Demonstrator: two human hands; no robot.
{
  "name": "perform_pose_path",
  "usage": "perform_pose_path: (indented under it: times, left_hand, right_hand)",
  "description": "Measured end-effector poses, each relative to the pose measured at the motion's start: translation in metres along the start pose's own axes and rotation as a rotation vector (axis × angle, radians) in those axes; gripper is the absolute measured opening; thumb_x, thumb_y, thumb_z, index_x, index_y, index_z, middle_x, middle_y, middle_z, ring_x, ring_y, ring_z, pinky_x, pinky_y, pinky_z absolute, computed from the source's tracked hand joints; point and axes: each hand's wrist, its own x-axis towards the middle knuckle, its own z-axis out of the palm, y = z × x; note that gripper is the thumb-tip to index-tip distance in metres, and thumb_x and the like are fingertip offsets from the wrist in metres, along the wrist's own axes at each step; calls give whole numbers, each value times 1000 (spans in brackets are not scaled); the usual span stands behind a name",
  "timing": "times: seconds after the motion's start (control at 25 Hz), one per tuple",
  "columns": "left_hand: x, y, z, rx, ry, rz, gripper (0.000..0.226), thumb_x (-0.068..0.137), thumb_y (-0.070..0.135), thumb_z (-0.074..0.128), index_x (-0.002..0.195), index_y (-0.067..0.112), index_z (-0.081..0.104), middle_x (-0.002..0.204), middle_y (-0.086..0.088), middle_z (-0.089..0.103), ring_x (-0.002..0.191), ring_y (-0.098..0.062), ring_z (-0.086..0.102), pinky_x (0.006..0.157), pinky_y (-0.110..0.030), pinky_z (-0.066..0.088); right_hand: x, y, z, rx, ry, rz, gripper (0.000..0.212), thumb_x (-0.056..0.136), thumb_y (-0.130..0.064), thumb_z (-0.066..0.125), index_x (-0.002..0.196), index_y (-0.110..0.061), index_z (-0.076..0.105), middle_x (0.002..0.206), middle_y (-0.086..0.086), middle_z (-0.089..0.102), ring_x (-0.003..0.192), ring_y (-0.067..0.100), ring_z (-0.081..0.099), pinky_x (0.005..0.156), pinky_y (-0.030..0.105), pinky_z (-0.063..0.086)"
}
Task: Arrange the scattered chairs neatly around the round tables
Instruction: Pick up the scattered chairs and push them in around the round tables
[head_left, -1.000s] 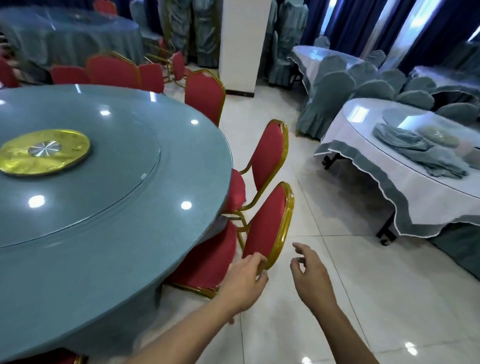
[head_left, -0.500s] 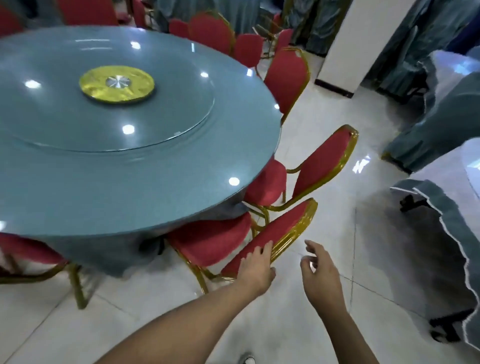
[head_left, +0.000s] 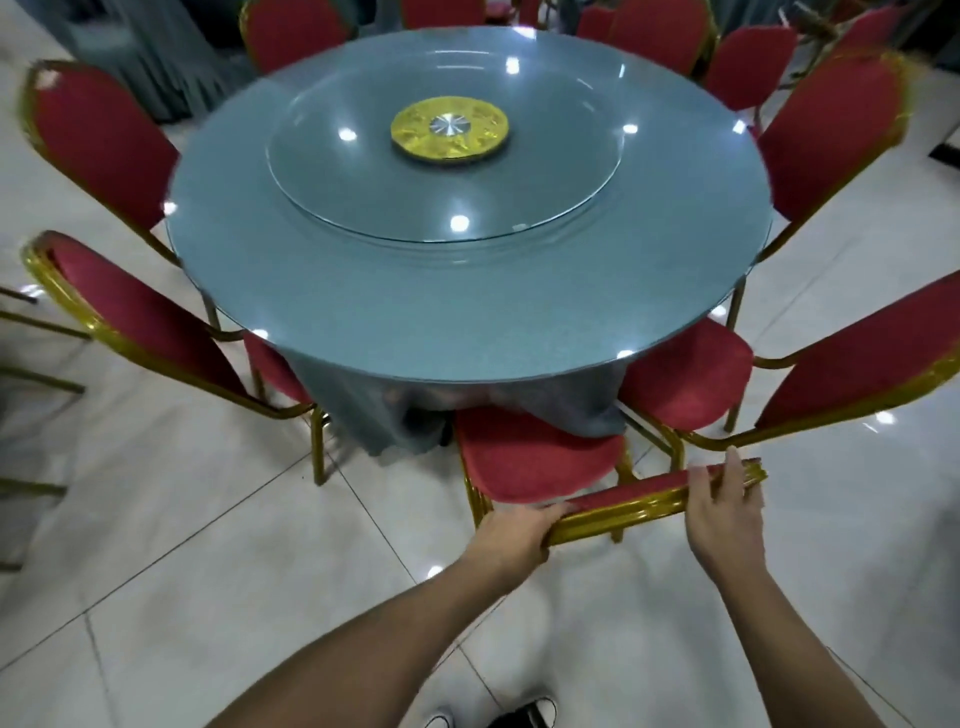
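1. Head view: we record a round table (head_left: 467, 312) with a blue-grey glossy top, a glass turntable (head_left: 447, 171) resting on it and a gold disc (head_left: 450, 130) at the turntable's centre. A matching cloth hangs below the near rim.
2. The near chair (head_left: 540, 462) stands at the table's near edge, its seat front tucked under the hanging cloth. It has a red upholstered seat, a red backrest pad and a gold-coloured metal frame; the backrest top rail faces us edge-on.
3. The left hand (head_left: 511, 535) grips the left end of that top rail, fingers wrapped under the gold tube.
4. The right hand (head_left: 727, 514) lies over the right end of the same rail, fingers reaching across the top; we cannot tell whether they curl round it.
5. The two hands are well apart, one at each end of the rail.
6. A right neighbouring chair (head_left: 857, 374) sits just beside the near chair, its seat partly under the table. A left neighbouring chair (head_left: 140, 327) stands further off, with a gap between it and the near chair.
7. Further chairs of the same red-and-gold pattern ring the far side of the table.
8. The floor (head_left: 208, 519) is pale glossy tile, and a dark shoe (head_left: 524, 714) shows at the bottom edge.
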Motion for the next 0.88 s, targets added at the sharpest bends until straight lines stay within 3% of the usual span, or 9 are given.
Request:
perform_pose_path:
  times: [0.12, 0.24, 0.48, 0.64, 0.76, 0.88]
  left_hand:
    - [-26, -30, -4, 31, -13, -7, 64, 91, 10, 52, 141, 48, 39, 111, 2, 68, 97, -22, 66, 86, -39, 54]
    - [-47, -58, -4, 33, -44, -19, 61, 92, 10, 56, 135, 51, 41, 104, 7, 68, 90, -17, 68, 80, -37, 56]
    - [-91, -109, -9, 78, 6, -27, 46, 95, 17, 58, 126, 48, 46, 98, 8, 64, 86, -12, 62, 77, -32, 55]
    - [-124, -127, 0, 123, 24, -7, 52, 94, 19, 62, 132, 49, 42, 96, 9, 65, 85, -11, 62, 76, -32, 55]
    - [-135, -134, 2, 142, 14, -5, 53, 94, 20, 62, 132, 50, 42, 94, 12, 63, 82, -9, 60, 71, -28, 53]
    - [-132, -138, -7, 164, -10, -15, 56, 93, 20, 64, 133, 52, 42, 94, 13, 63, 83, -8, 59, 72, -28, 53]
  right_hand:
    - [-29, -8, 18, 128, -76, 114, 62, 103, -53, 37, 157, -30, 16, 164, 22, 0, 147, 48, 18, 113, 57, 29]
    - [-70, -16, 34, 140, -103, 133, 70, 99, -64, 32, 157, -36, 5, 163, 25, -10, 147, 49, 19, 116, 59, 27]
    - [-140, -38, 57, 144, -136, 122, 69, 97, -68, 29, 156, -37, 8, 163, 27, -10, 146, 48, 23, 116, 59, 29]
    - [-175, -43, 69, 119, -119, 84, 74, 93, -74, 26, 155, -41, 6, 163, 26, -9, 146, 48, 23, 117, 59, 30]
    - [-187, -38, 68, 81, -109, 54, 86, 79, -85, 14, 154, -45, 4, 165, 24, -5, 149, 46, 19, 118, 58, 26]
    - [-185, -32, 62, 36, -144, 33, 83, 80, -85, 13, 154, -48, 3, 165, 25, 1, 149, 46, 16, 118, 58, 24]
